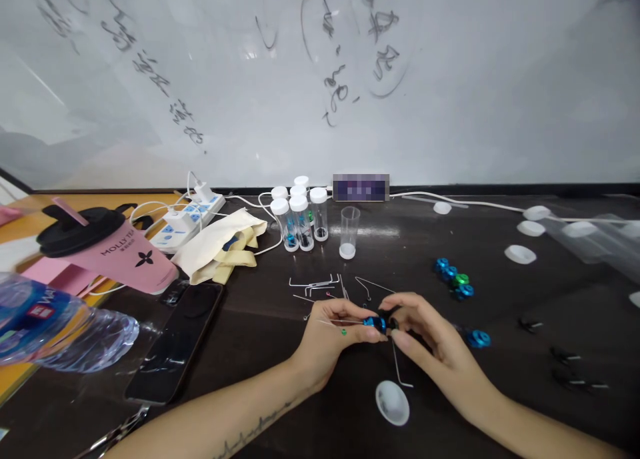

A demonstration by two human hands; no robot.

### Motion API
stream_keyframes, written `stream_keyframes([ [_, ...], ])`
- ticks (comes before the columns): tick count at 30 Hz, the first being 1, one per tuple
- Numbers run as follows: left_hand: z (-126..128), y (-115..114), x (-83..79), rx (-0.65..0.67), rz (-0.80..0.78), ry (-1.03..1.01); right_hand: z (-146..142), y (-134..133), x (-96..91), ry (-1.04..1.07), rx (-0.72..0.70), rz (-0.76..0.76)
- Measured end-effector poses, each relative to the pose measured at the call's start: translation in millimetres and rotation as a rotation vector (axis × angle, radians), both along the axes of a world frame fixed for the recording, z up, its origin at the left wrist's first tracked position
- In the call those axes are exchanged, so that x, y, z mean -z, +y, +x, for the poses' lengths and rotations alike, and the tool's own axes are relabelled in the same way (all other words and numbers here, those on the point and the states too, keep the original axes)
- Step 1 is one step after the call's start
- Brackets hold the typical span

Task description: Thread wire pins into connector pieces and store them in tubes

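My left hand (320, 342) pinches a small shiny blue metal part (375, 323) between thumb and fingers. A thin wire runs back from this part across the palm. My right hand (433, 329) closes on a small black piece (393, 323) against the blue part's right end; the fingers partly hide where they meet. Below the fingertips lies a bent metal rod (398, 369), near a round white cap (393, 403). Several bent wires (320, 285) lie beyond my left hand. Right of my right hand is a loose blue part (479, 339).
Blue and green parts (453, 277), black pieces (565, 355) and white caps (521, 253) lie to the right. White-capped tubes (300, 222) and an uncapped clear tube (349, 232) stand behind. Leftward are a phone (175, 342), bottle (65, 325), pink cup (130, 259) and power strip (187, 222).
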State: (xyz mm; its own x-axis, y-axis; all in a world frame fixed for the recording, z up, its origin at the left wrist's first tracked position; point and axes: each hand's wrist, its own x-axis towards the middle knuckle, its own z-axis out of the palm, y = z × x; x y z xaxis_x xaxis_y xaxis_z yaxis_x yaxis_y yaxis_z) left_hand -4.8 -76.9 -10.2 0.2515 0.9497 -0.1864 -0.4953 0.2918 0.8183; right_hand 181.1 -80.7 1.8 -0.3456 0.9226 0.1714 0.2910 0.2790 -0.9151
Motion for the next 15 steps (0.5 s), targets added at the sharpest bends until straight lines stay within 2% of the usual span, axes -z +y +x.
stream_keyframes([
  [3,0.4,0.4,-0.5,0.011,-0.007,-0.001,0.3,-0.2,-2.6,-0.063,-0.049,-0.049],
  [8,-0.3,1.2,-0.1,-0.019,-0.006,0.012,-0.5,-1.4,-0.3,-0.029,0.019,-0.003],
  [15,0.2,1.0,-1.2,0.006,0.0,0.006,0.0,0.5,-0.3,-0.069,-0.028,-0.077],
])
